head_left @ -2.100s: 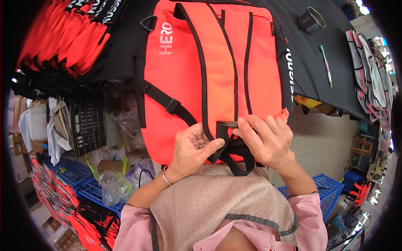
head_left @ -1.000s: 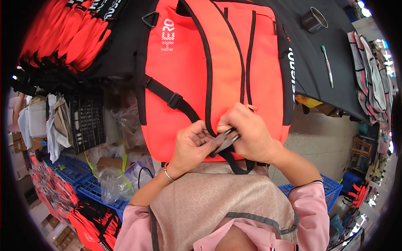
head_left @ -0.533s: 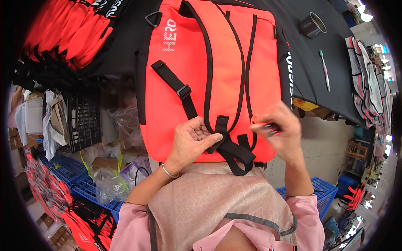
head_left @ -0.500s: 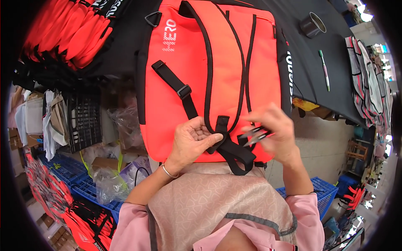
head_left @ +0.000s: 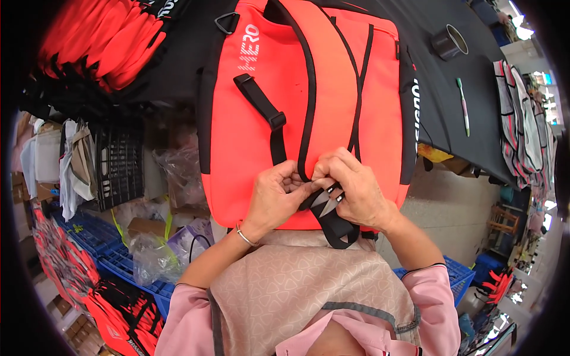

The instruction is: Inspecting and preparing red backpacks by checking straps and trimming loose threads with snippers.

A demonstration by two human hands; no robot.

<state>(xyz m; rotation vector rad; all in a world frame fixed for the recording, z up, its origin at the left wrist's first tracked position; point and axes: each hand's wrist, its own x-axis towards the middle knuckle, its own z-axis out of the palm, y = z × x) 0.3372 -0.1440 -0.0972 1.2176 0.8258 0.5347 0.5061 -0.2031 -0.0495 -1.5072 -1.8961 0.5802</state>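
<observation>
A bright orange-red backpack (head_left: 243, 154) with black sides lies before me, its lower end against my apron. My left hand (head_left: 274, 199) is closed, pinching the black webbing at the lower end of the padded shoulder strap (head_left: 333, 83). Against its fingertips is my right hand (head_left: 363, 196), which grips a pair of small thread snips (head_left: 322, 207) in its palm, blades pointing down-left. Its thumb and forefinger touch the same strap end, and the fingers hide what lies between them. A loop of black webbing (head_left: 339, 234) hangs below. A second strap with a buckle (head_left: 276, 121) lies to the left.
On the black-covered table (head_left: 439, 113) at right are a dark cup (head_left: 449, 43), a toothbrush (head_left: 463, 107) and a stack of grey pieces (head_left: 519, 118). Orange-red pieces (head_left: 107, 47) are piled at far left. A black crate (head_left: 119, 169) and blue crates (head_left: 124, 261) stand at lower left.
My right hand has moved left and up to the strap end, bringing the snips beside my left fingers. The backpack and its loose buckle strap have shifted slightly right.
</observation>
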